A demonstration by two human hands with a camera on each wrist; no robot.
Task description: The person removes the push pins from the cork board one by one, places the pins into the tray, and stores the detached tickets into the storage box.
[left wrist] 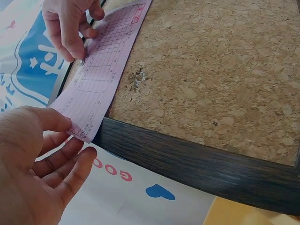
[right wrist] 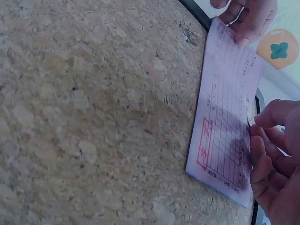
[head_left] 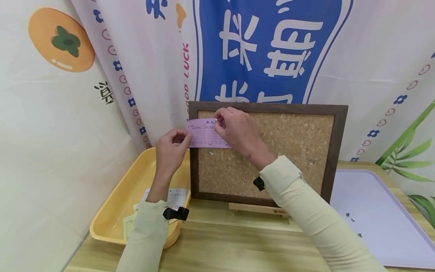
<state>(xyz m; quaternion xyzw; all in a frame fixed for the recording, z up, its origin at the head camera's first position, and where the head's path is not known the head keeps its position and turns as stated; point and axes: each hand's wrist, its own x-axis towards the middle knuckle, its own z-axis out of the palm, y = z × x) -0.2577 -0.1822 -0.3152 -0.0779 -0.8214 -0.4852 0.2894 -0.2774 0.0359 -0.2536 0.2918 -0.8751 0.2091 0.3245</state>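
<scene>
A pink printed receipt slip [head_left: 203, 133] lies against the upper left of a framed cork board [head_left: 272, 166], overlapping the frame's left side. My left hand [head_left: 172, 149] pinches the slip's left end between thumb and fingers; the left wrist view shows that hand [left wrist: 51, 154] at the lower corner. At the slip's top edge, my right hand [head_left: 239, 132] pinches a small silver thumbtack [head_left: 216, 119]. The right wrist view shows the tack's thin dark pin at the paper, by the right hand's fingertips [right wrist: 258, 131]. Whether the pin has entered the cork cannot be told.
The board leans on a small wooden stand [head_left: 255, 207] on the wooden table [head_left: 217, 245]. A yellow bin [head_left: 112, 211] with paper slips [head_left: 178, 198] stands at the left. On the right, a pale purple tray [head_left: 384, 204] bears a few silver tacks [head_left: 360, 235]. A printed curtain [head_left: 170, 75] hangs behind.
</scene>
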